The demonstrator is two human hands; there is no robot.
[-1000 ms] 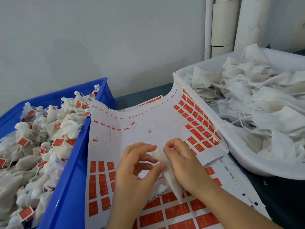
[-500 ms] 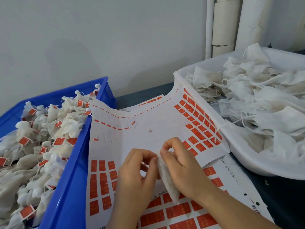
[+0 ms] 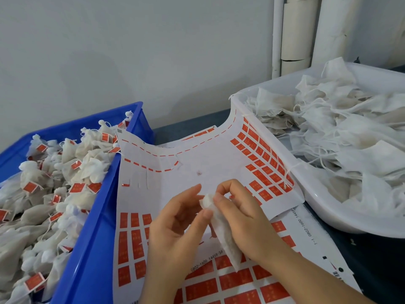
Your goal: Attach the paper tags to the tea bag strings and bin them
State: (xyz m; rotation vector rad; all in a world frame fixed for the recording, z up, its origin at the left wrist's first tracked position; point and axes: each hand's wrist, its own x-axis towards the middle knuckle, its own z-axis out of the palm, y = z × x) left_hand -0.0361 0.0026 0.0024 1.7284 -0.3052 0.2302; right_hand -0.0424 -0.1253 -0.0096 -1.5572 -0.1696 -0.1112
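A white tea bag (image 3: pixel 226 240) hangs between my hands over the sheet of red paper tags (image 3: pixel 197 172). My right hand (image 3: pixel 243 213) pinches the bag's top end between thumb and fingers. My left hand (image 3: pixel 175 227) touches the same end with its thumb and fingertips. The bag's string is too small to make out. The blue bin (image 3: pixel 87 249) at the left is filled with tagged tea bags (image 3: pixel 54 183). The white tub (image 3: pixel 317 200) at the right holds untagged bags (image 3: pixel 350 137).
More tag sheets (image 3: pixel 252 284) lie under my forearms near the front edge. A dark table surface (image 3: pixel 377 260) shows at the right front. White pipes (image 3: pixel 293 34) run up the grey wall behind the tub.
Both hands shifted slightly and worked the top end of the tea bag; the left fingers have opened a little and the bag's top now shows between the thumbs.
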